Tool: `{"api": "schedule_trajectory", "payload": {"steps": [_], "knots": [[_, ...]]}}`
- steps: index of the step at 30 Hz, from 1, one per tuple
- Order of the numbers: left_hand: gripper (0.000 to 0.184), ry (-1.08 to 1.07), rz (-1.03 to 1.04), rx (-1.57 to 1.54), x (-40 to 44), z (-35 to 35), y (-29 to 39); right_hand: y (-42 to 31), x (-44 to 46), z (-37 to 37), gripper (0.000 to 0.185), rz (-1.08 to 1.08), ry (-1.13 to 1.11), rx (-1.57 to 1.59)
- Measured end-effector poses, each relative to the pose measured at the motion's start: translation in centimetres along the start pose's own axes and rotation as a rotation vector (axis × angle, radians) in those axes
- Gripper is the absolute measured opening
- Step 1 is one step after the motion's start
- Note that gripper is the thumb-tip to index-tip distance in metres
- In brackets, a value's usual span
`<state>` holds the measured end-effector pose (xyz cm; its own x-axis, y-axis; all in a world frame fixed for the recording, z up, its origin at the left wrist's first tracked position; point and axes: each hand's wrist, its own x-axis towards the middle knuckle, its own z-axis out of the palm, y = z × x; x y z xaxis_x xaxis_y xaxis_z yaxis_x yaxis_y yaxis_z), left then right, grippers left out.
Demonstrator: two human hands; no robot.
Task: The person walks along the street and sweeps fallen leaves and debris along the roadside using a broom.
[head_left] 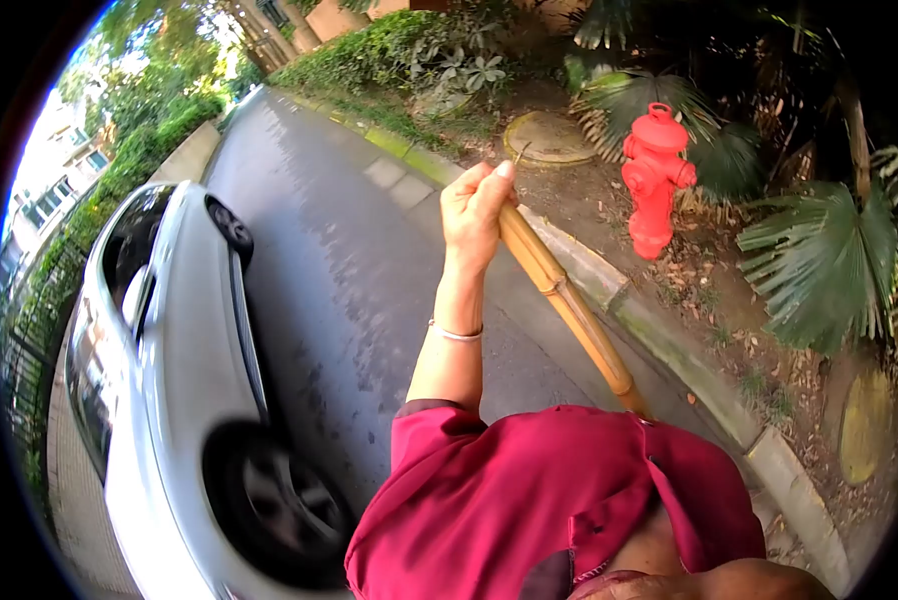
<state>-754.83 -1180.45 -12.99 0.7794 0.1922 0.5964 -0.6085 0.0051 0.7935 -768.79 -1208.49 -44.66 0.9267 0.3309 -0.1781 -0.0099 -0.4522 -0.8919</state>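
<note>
My left hand (474, 215) is closed around the upper end of a yellow-brown bamboo pole (567, 302), its thumb lying along the top. A thin, wire-like bit sticks up just past the fist. From there the pole slants down to the right, and its lower end is hidden behind the dark red shirt (539, 490). A pale bracelet (456, 331) circles the left wrist. My right hand is out of sight.
A silver car (184, 340) stands on the paved lane (319, 230) at left. At right, a stone kerb (659, 345) borders a planted bed with a red fire hydrant (657, 180), fan palms (834, 265) and a round cover (549, 138). Hedges and a fence line the far left.
</note>
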Motion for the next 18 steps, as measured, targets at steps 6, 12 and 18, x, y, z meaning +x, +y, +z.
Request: {"api": "schedule_trajectory", "payload": {"steps": [6,12,18], "knots": [[0.026,-0.007,0.013,-0.048,-0.6,-0.7,-0.3,0.6,-1.5,0.8,0.026,0.038,0.047,0.015],[0.029,0.012,0.014,-0.033,-1.2,-1.2,0.0,-0.3,-0.9,1.9,0.025,0.033,0.005,0.02],[0.032,0.025,0.005,-0.011,-2.3,-3.0,-0.7,-1.2,-1.2,2.1,0.024,0.06,0.011,0.017]]}}
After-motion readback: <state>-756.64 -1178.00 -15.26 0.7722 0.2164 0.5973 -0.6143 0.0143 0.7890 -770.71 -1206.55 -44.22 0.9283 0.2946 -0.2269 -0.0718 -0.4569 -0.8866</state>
